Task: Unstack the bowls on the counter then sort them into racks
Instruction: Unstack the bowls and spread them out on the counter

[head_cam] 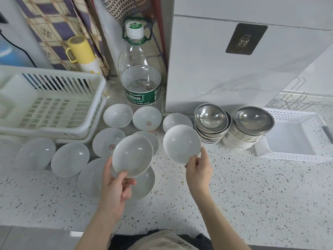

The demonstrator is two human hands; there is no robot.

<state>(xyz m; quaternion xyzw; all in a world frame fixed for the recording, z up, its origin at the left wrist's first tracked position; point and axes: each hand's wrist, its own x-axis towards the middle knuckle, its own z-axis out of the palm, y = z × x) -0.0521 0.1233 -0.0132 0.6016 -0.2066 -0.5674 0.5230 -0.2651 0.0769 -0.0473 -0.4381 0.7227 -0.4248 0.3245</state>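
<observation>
My left hand [115,184] pinches the near rim of a white bowl [132,156], held tilted above the counter. My right hand [199,168] pinches the rim of a second white bowl [182,143], also lifted and tilted. Several single white bowls [70,159] lie spread over the counter's left half; two of them show a red mark inside [112,146]. A leaning stack of steel bowls [210,120] and an upright stack of steel-lined bowls [252,121] stand to the right.
A white slatted rack [54,105] sits at the back left. A white perforated basket [295,134] sits at the right, with a wire rack [297,100] behind it. A big water bottle [140,74] stands against a white panel [225,69]. Speckled counter [252,186] lies in front.
</observation>
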